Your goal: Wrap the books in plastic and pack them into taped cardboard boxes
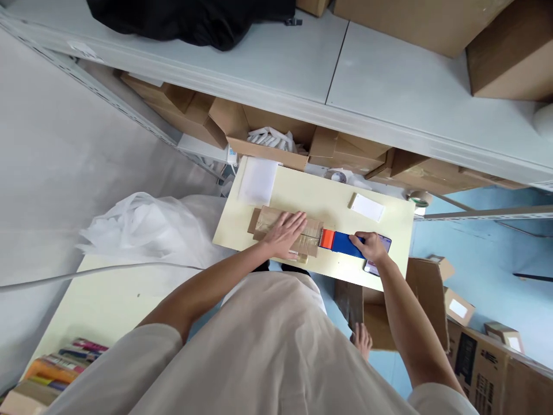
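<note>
My left hand (285,235) lies flat on a small brown cardboard box (270,218), its fingers stretched out across the top. Shiny clear tape shows on the box's right part. My right hand (370,246) is closed around the blue end of a tape dispenser (345,243). The dispenser's orange head, with a toothed edge, meets the right end of the box. Partly under my right hand and wrist lies a phone (383,244) with its screen lit.
On the pale yellow table (315,193) are white sheets (258,180) and a white label stack (367,207). Open cartons (268,148) stand behind, under a grey shelf (276,69). White plastic wrapping (147,230) lies at left. A large open carton (425,294) is at lower right.
</note>
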Demonstrator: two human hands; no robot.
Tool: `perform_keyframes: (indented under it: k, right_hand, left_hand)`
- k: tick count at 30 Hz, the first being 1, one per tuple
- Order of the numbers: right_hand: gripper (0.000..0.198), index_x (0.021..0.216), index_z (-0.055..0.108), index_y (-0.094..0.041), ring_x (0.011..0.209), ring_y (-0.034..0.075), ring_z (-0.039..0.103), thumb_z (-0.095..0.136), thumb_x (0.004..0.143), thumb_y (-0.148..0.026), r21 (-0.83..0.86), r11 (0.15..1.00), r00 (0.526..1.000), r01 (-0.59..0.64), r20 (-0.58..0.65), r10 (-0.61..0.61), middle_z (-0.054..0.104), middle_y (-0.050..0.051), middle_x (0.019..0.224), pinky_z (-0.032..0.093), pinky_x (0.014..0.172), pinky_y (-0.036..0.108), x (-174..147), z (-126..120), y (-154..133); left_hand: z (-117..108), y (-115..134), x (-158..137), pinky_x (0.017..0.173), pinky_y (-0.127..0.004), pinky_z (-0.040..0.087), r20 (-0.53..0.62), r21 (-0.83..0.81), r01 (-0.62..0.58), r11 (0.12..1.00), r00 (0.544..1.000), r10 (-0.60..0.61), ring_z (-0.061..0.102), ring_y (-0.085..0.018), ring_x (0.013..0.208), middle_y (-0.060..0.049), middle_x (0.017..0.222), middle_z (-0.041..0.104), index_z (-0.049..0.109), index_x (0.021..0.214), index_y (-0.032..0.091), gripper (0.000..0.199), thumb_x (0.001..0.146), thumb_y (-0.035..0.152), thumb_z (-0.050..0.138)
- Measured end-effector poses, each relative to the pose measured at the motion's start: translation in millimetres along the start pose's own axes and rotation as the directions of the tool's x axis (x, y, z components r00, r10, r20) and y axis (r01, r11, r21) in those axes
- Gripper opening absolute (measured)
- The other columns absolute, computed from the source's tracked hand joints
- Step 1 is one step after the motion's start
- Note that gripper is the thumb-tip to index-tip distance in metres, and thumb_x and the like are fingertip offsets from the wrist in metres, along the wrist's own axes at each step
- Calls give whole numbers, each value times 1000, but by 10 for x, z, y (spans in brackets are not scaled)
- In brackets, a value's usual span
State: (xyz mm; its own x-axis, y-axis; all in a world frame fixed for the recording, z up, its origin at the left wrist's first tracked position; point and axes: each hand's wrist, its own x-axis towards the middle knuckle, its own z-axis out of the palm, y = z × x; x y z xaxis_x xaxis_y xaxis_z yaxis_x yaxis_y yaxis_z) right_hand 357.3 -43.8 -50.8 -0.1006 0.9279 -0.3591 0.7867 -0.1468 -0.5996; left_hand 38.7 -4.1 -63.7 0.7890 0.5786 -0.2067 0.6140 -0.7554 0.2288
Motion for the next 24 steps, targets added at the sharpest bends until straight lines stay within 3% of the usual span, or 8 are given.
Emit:
perform_keyframes:
  k: [3,6,16,21,24]
  right_hand:
    - [52,52,38,-22,47,11,34,43,82,-64,33,999,1000,7,11,-7,35,-3,49,32,50,26,10,34,22]
    - [52,51,36,-22,47,11,33,44,82,-63,79,997,1000,-9,30,7,33,-4,49,31,49,26,-9,57,91]
    - [53,51,35,-21,45,9,32,45,82,-62,146,989,997,9,78,-21,32,-4,47,28,45,23,-67,28,252]
    - [54,50,40,-21,44,11,38,42,84,-63,51,999,998,7,68,-11,40,-2,46,32,46,25,-192,-88,473]
    - [56,52,49,-21,47,13,47,38,85,-64,-61,998,998,-19,58,22,50,1,49,37,52,27,-254,-136,474]
  left_hand:
    - [26,269,217,117,-51,-3,-4,-14,-43,999,999,43,-1,-31,148,-17,159,9,15,151,6,106,74,68,53]
    - [37,378,306,117,-49,-4,-2,-25,-31,999,1000,31,0,-30,148,-17,159,10,15,151,6,104,76,67,52]
    - [63,354,301,117,-46,-7,18,-19,-9,1000,1000,9,2,-29,148,-15,159,10,13,152,6,105,75,67,53]
    - [56,357,302,117,-46,-4,17,-29,0,1000,1000,0,3,-29,148,-16,159,11,14,152,8,104,75,66,54]
    - [42,355,296,116,-51,-2,10,-48,-6,999,1000,6,5,-31,148,-17,159,11,20,152,17,101,73,65,60]
